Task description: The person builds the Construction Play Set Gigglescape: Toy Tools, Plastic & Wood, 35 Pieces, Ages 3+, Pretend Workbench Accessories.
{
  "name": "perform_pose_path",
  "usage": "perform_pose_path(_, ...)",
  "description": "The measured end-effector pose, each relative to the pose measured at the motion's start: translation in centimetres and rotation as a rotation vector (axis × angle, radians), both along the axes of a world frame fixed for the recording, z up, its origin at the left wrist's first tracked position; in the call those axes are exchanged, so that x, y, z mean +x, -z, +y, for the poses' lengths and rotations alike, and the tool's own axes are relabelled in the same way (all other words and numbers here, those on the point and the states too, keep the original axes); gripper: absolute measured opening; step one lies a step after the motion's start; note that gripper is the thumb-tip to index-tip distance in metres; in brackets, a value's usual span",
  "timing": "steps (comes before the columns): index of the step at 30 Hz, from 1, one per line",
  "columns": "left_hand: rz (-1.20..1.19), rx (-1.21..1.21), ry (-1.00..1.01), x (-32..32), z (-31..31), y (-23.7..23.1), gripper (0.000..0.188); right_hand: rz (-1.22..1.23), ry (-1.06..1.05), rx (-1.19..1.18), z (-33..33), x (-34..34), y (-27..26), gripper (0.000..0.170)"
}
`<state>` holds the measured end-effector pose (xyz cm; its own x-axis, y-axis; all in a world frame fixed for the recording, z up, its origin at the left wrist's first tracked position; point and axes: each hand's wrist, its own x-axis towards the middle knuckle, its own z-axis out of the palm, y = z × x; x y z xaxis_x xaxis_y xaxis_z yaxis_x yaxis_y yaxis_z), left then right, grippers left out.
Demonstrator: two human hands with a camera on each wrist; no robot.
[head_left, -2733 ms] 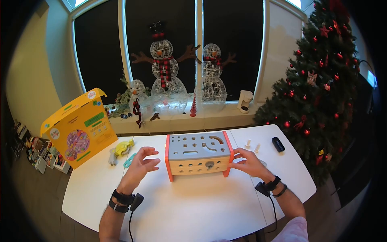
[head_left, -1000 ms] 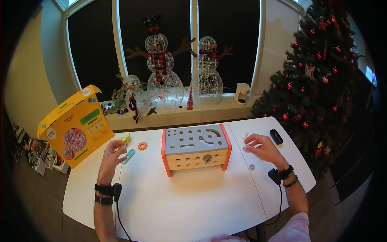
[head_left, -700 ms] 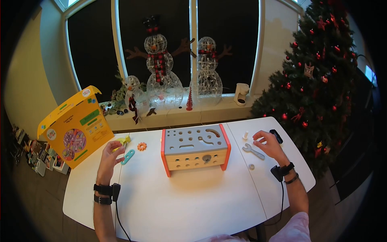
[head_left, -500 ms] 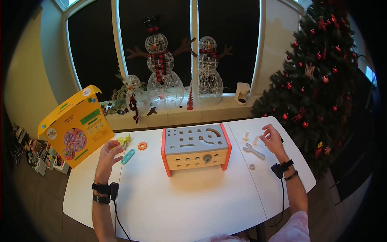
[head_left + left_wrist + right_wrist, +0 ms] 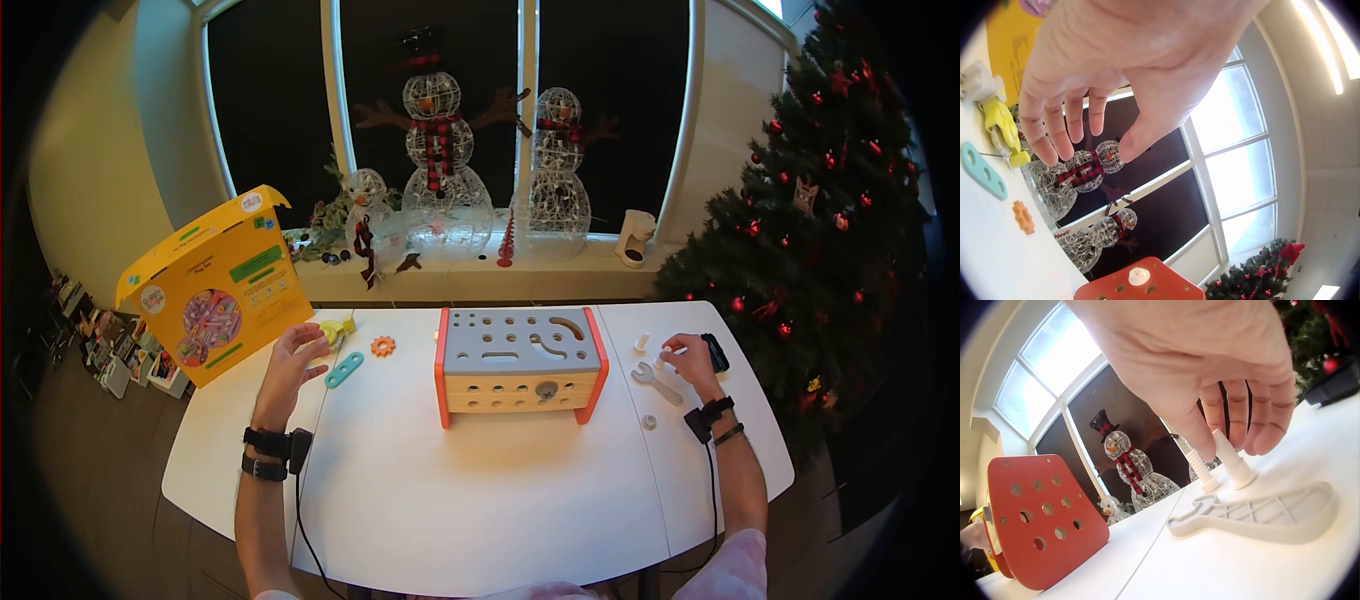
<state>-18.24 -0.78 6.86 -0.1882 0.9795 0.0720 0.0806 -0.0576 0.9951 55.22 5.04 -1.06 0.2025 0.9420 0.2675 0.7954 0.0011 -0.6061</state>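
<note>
White bolt (image 5: pixel 1234 461) stands upright, right of centre in the right-wrist view, its tip at the narrow thumb-finger gap of the right hand (image 5: pixel 1216 353); gripped or not, I cannot tell. Left hand (image 5: pixel 287 370), loose and holding nothing, is farther.

In head view, the right hand (image 5: pixel 693 362) partly hides a white bolt (image 5: pixel 1240 472)

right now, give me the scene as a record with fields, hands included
left hand: near the yellow toy piece, holding nothing
right hand: at a white bolt, grip unclear
centre: red-ended toy workbench
left side: orange gear, teal three-hole strip, construction play set box
right side: grey toy wrench, another white bolt
background: wire snowmen, christmas tree
</note>
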Motion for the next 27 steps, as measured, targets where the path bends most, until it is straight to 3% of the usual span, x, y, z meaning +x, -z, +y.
perform_pose_path(3, 0.056, -0.01, -0.035, -0.8, 0.7, 0.6, 0.042, -0.002, -0.039, 0.073, 0.4, 0.0, 0.0, 0.018)
perform_pose_path(9, 0.214, -0.045, 0.009, -0.6, 4.5, 1.9, 0.033, 0.251, -0.029, 0.038, -2.1, -3.3, -3.9, 0.019)
perform_pose_path(11, 0.483, -0.027, 0.093, -0.2, 6.8, 3.1, 0.035, 0.369, -0.101, 0.051, -2.5, -4.2, -4.5, 0.02)
perform_pose_path(12, 0.48, -0.024, 0.091, 0.2, 7.8, 4.0, 0.035, 0.366, -0.103, 0.054, -2.7, -4.9, -4.9, 0.02)
perform_pose_path(14, 0.778, 0.072, 0.138, 1.4, 9.6, 6.1, 0.041, 0.454, -0.172, 0.061, -3.6, -6.7, -6.2, 0.023)
perform_pose_path(15, 0.776, 0.076, 0.135, 1.8, 10.5, 7.3, 0.041, 0.461, -0.184, 0.052, -4.2, -7.8, -7.1, 0.024)
perform_pose_path(17, 1.248, 0.295, 0.0, 2.4, 12.3, 10.4, 0.044, 0.459, -0.22, 0.078, -5.0, -9.2, -8.0, 0.024)
perform_pose_path(20, 1.371, 0.226, 0.05, 3.2, 14.2, 12.0, 0.043, 0.439, -0.252, 0.125, -5.6, -10.5, -8.7, 0.027)
perform_pose_path(24, 1.299, 0.078, 0.12, 4.6, 13.0, 9.9, 0.04, 0.383, -0.355, 0.18, -6.8, -11.2, -9.4, 0.03)
perform_pose_path(26, 1.059, 0.262, -0.032, 4.9, 11.7, 9.3, 0.029, 0.41, -0.37, 0.176, -7.8, -11.9, -10.4, 0.031)
perform_pose_path(27, 1.063, 0.266, -0.02, 4.9, 11.4, 8.8, 0.029, 0.408, -0.377, 0.151, -8.3, -12.5, -11.0, 0.03)
